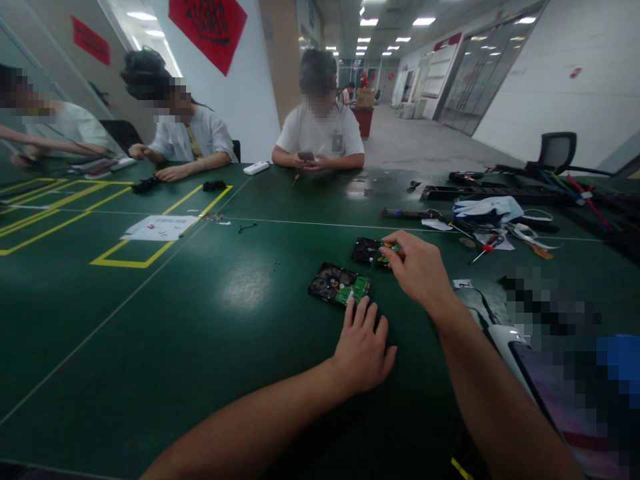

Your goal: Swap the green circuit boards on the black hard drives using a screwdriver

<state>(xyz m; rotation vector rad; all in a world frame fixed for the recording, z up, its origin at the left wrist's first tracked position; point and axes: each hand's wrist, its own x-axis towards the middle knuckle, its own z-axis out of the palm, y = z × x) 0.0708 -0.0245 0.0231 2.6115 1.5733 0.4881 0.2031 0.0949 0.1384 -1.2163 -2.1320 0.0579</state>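
Fingers of our left hand [363, 340] lie spread, touching the drive [339, 283]; our right hand [417, 267] pinches a small tool [391, 247]. Drive seems heavy and rigid, its board [353, 291] fragile, so we'd hold the edges.

Your two arms show uncovered all the way from the lower edge of the view to the fingertips. Your left hand [364, 347] is bare, with slender fingers and a bare wrist. Your right hand [417, 267] is bare as well, its knuckles plain along the back. Your left forearm [260, 420] and right forearm [490, 393] are lean and bare; whatever sleeve you wear lies outside the view.
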